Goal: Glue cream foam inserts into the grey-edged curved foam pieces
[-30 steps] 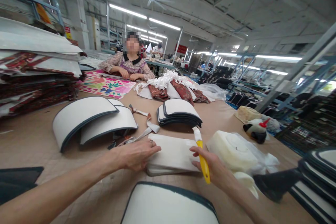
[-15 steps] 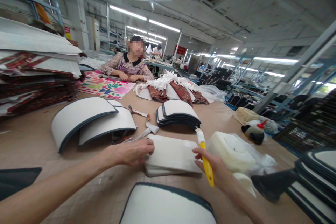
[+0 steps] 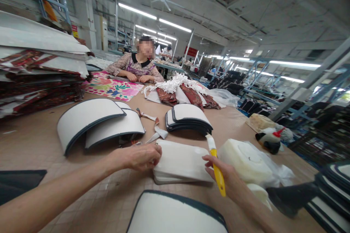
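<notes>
A stack of white rectangular sheets [image 3: 182, 162] lies on the brown table in front of me. My left hand [image 3: 144, 156] is at its left edge with fingers curled in; whether they pinch a sheet is hidden. At the right edge is my right hand [image 3: 220, 171], holding a yellow-handled brush [image 3: 218, 169] with its white bristles pointing up and away. A curved white panel with dark edging [image 3: 177, 213] lies nearest to me. Beyond the stack sits a pile of similar curved panels [image 3: 188, 114], and two more overlap [image 3: 91, 116] to the left.
A plastic-wrapped cream container [image 3: 246, 162] and a bottle with a red tip [image 3: 270, 140] stand right. Stacked dark-edged panels [image 3: 332, 189] fill the right corner. Tall fabric piles [image 3: 41, 65] rise left. A person [image 3: 139, 67] sits across the table [image 3: 123, 182].
The whole view has shifted slightly, so things appear a little further right. Both hands stay at the sheet stack, and the brush remains in my right hand.
</notes>
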`<control>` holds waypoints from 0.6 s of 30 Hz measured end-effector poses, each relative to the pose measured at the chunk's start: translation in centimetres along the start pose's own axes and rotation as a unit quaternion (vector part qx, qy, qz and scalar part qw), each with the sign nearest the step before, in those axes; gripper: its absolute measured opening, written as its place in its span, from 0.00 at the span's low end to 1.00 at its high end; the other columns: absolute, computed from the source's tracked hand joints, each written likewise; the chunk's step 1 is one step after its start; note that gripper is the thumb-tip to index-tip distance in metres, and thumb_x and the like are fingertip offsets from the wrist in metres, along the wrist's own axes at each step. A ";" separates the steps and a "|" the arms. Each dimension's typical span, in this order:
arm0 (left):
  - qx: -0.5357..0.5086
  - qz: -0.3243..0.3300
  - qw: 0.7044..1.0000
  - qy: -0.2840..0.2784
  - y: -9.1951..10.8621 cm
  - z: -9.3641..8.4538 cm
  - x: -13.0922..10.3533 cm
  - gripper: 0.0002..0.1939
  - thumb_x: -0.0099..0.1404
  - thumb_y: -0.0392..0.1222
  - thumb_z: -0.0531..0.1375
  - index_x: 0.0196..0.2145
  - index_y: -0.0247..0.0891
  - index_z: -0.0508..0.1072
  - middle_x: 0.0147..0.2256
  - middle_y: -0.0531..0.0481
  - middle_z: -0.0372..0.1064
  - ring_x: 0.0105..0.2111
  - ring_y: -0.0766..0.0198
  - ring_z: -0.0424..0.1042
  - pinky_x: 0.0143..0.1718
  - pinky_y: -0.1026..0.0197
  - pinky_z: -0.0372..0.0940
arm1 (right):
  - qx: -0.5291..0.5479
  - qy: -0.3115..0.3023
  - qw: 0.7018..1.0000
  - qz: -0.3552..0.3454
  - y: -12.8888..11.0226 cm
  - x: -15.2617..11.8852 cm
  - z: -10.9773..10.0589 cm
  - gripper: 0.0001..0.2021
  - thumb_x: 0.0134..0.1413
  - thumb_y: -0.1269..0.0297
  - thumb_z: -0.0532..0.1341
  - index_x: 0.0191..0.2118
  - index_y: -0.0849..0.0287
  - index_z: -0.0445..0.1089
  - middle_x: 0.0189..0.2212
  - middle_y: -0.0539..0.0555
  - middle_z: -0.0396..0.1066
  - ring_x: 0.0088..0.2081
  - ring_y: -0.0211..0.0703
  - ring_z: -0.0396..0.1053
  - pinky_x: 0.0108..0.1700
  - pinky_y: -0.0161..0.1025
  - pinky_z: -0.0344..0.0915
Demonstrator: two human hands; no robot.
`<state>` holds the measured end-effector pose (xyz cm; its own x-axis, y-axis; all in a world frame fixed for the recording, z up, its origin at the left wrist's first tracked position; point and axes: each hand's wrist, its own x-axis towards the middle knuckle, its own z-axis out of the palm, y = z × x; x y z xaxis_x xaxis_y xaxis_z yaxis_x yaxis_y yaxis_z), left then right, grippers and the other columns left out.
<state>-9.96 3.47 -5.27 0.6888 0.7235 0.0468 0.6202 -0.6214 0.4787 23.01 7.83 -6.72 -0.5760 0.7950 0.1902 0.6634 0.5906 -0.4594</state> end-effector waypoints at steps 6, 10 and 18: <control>-0.003 -0.005 1.000 -0.001 0.3 -0.1 -0.1 0.13 0.47 0.22 0.58 0.27 0.38 0.70 0.37 0.49 0.67 0.36 0.60 0.68 0.37 0.64 0.62 | -0.002 0.006 1.000 -0.009 -0.1 0.0 -0.1 0.13 0.56 0.62 0.52 0.45 0.57 0.66 0.32 0.56 0.73 0.34 0.44 0.73 0.38 0.38 0.67; -0.009 -0.002 1.000 -0.001 0.2 0.0 -0.1 0.14 0.47 0.21 0.57 0.27 0.38 0.70 0.37 0.49 0.68 0.37 0.60 0.68 0.38 0.64 0.61 | 0.000 0.017 1.000 -0.014 0.3 -0.1 0.1 0.13 0.56 0.61 0.53 0.45 0.57 0.67 0.32 0.56 0.73 0.34 0.44 0.73 0.37 0.38 0.67; -0.058 -0.014 0.997 0.049 0.1 0.6 0.0 0.12 0.47 0.22 0.55 0.24 0.38 0.65 0.31 0.52 0.66 0.33 0.62 0.65 0.37 0.64 0.60 | 0.000 0.009 1.000 -0.001 -0.6 0.0 0.2 0.15 0.56 0.61 0.53 0.47 0.57 0.66 0.36 0.57 0.73 0.37 0.45 0.72 0.41 0.40 0.67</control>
<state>-9.63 3.25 -5.72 0.6279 0.7697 0.1151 0.5868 -0.5653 0.5797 22.47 7.44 -6.63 -0.5687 0.7960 0.2076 0.6623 0.5927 -0.4584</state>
